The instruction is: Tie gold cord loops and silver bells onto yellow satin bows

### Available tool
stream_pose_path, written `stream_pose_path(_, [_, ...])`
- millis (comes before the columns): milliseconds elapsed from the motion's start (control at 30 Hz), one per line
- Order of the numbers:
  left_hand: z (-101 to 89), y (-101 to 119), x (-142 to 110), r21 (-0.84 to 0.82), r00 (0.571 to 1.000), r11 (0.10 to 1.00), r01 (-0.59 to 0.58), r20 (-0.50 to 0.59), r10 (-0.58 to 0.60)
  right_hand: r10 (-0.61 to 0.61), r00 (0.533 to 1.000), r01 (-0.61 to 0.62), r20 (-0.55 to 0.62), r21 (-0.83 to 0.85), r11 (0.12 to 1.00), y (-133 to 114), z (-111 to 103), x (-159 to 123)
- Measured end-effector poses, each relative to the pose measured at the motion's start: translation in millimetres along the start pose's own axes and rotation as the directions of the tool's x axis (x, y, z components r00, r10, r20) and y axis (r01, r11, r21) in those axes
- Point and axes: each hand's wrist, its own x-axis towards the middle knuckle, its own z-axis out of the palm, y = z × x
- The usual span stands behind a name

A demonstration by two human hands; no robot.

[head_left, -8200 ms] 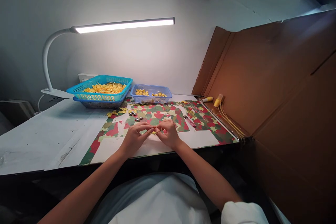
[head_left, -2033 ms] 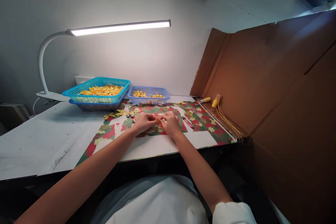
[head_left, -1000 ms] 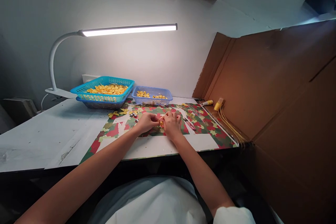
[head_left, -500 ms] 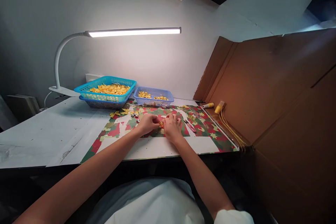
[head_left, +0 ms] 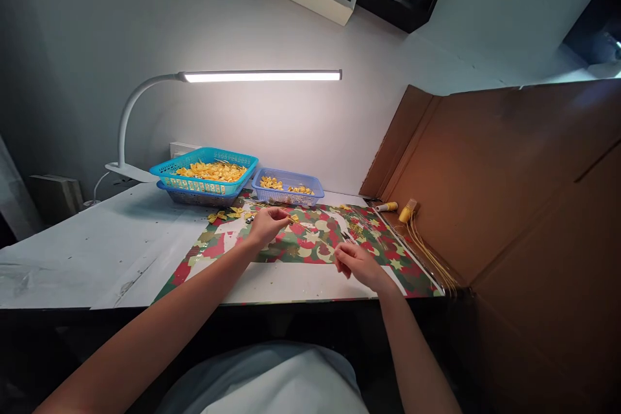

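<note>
My left hand [head_left: 268, 225] is closed in a pinch on a small yellow ribbon bow [head_left: 294, 219], held above the patterned sheet. From the bow a thin gold cord [head_left: 313, 234] slants down to the right, pulled fairly straight. Its other end is between the closed fingers of my right hand [head_left: 358, 263], lower and nearer the table's front edge. Beside my left hand lie several loose yellow bows [head_left: 217, 216] and a few small silvery pieces [head_left: 250, 219], partly hidden by the hand. A tool with a dark tip [head_left: 347, 237] lies behind my right hand, mostly covered.
A turquoise basket [head_left: 167, 176] of yellow bows is stacked on a darker one at the back left. A blue basket [head_left: 291, 197] holds more bows. Cardboard [head_left: 509, 174] walls the right side, near a yellow-tied bundle of gold cords [head_left: 427, 246]. A lamp [head_left: 262, 76] hangs above.
My hands were together around the bow and have moved apart. The right hand went right and toward me, drawing the cord out; the left stayed nearly in place. The camera view has tilted up slightly.
</note>
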Motion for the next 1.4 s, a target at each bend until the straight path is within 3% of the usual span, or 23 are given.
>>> stream_pose_path(100, [1.9, 2, -2, 0.054, 0.999, 0.998, -0.044, 0.027, 0.043, 0.070, 0.998, -0.069, -0.007, 0.078, 0.995, 5, -12, -5])
stream_pose_path(267, [1.2, 7, -8, 0.217, 0.984, 0.960, -0.178, 0.039, 0.173, 0.070, 0.981, -0.037, -0.179, 0.182, 0.983, -9, -14, -6])
stream_pose_path(400, [-4.1, 4, -4, 0.210, 0.988, 0.969, -0.128, -0.062, 0.144, 0.087, 0.996, -0.079, -0.035, 0.201, 0.976, -20, -10, -12])
stream_pose_path(467, [-6.5, 3, 0, 0.137, 0.990, 0.988, -0.064, -0.115, 0.080, 0.122, 0.991, -0.129, 0.050, 0.179, 0.975, -18, -12, -17])
stream_pose_path(567, [-8.2, 6, 3, -0.060, 0.988, 0.998, 0.033, -0.149, -0.042, 0.179, 0.980, -0.189, 0.081, 0.134, 0.973, -10, -19, -22])
stream_pose_path(667, [-8.8, 11, 5, -0.314, 0.983, 0.939, 0.140, -0.067, -0.170, 0.244, 0.969, -0.246, 0.030, 0.095, 0.965, 3, -33, -21])
stream_pose_path(767, [-11.1, 15, 8, -0.418, 0.973, 0.881, 0.223, 0.033, -0.231, 0.321, 0.944, -0.318, -0.074, 0.054, 0.947, 14, -49, -17])
stream_pose_path(933, [-24.3, 21, 15, -0.368, 0.981, 0.912, 0.183, 0.005, -0.195, 0.362, 0.921, -0.360, -0.145, 0.042, 0.932, 27, -67, -12])
stream_pose_path(1033, [-34.1, 26, 21, -0.227, 0.993, 0.969, 0.102, -0.039, -0.114, 0.381, 0.904, -0.372, -0.192, 0.084, 0.925, 32, -70, -6])
stream_pose_path(1133, [-38.7, 35, 27, -0.137, 0.996, 0.989, 0.060, -0.050, -0.067, 0.378, 0.892, -0.354, -0.249, 0.138, 0.925, 28, -64, 3])
stream_pose_path(1233, [-35.5, 48, 30, -0.154, 0.996, 0.985, 0.078, -0.022, -0.082, 0.318, 0.890, -0.256, -0.326, 0.219, 0.942, 13, -44, 12])
stream_pose_path(1267, [-32.8, 53, 30, -0.167, 0.996, 0.982, 0.091, -0.006, -0.093, 0.295, 0.905, -0.215, -0.307, 0.269, 0.939, 5, -33, 14])
stream_pose_path(1333, [-25.8, 62, 31, -0.197, 0.991, 0.971, 0.133, 0.052, -0.125, 0.248, 0.966, -0.194, -0.070, 0.440, 0.877, -11, -7, 20])
stream_pose_path(1400, [-17.9, 69, 33, -0.240, 0.985, 0.956, 0.167, 0.091, -0.149, 0.176, 0.970, -0.242, 0.167, 0.663, 0.708, -26, 21, 30])
